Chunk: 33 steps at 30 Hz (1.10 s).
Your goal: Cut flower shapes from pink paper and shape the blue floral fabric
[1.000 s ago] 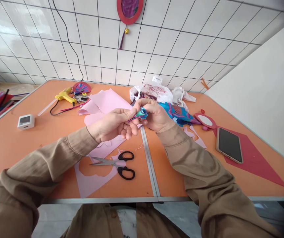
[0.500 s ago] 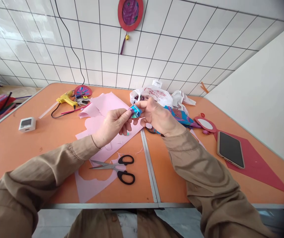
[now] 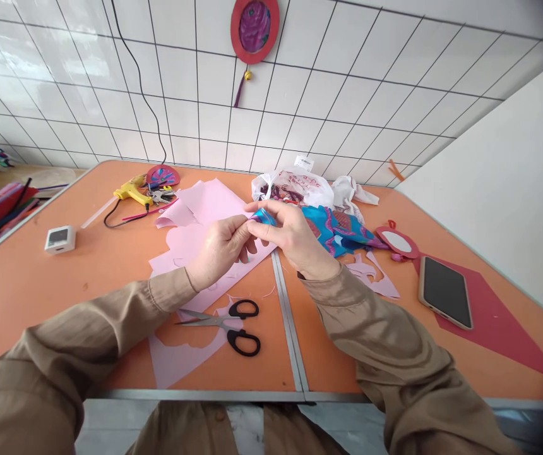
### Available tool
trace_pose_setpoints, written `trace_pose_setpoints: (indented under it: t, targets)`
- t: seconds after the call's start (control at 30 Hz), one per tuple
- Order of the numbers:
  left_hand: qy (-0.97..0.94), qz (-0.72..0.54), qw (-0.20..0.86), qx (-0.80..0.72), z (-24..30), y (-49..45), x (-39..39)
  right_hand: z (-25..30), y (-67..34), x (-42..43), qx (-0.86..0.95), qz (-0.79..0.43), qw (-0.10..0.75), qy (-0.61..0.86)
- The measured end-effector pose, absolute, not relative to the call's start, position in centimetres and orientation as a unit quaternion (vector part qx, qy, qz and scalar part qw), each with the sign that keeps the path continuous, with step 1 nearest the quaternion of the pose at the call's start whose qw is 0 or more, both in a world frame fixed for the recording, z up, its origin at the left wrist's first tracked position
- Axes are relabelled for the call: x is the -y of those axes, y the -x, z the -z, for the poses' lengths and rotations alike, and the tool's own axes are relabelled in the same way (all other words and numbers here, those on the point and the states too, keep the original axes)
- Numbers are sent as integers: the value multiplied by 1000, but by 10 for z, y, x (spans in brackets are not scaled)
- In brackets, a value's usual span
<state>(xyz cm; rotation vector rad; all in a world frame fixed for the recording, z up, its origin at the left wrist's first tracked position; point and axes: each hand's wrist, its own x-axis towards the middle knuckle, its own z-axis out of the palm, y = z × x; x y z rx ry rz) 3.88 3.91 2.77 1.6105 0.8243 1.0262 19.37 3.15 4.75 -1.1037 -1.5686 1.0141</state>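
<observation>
Both my hands meet above the orange table, pinching one small folded piece of blue patterned fabric. My left hand grips it from the left with curled fingers. My right hand pinches it from the right, thumb and forefinger on top. Pink paper lies under my hands. Black-handled scissors lie shut just in front of my left wrist. More blue patterned cloth lies on the table behind my right hand.
A yellow glue gun and keys lie at the back left, a small white device further left. A phone rests on red paper at the right. A white plastic bag sits near the tiled wall.
My hands have dropped a little and the fabric piece has been turned and pressed flatter between my fingers. The view has tilted slightly.
</observation>
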Motion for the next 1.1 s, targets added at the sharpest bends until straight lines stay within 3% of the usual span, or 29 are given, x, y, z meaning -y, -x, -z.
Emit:
trace_pose_setpoints:
  t: [0.23, 0.6, 0.77, 1.1]
  targets:
    - [-611, -442, 554, -351, -22, -40, -41, -46, -196, -36, 616, -451, 471, 442]
    - [-643, -380, 543, -383, -40, -27, -51, -48, -202, -37, 661, -369, 441, 482]
    - [-578, -313, 652, -379, -51, -21, -57, -42, -202, -37, 705, -307, 406, 494]
    - [-557, -354, 653, -371, -49, -25, -55, -43, -202, -36, 715, -280, 432, 473]
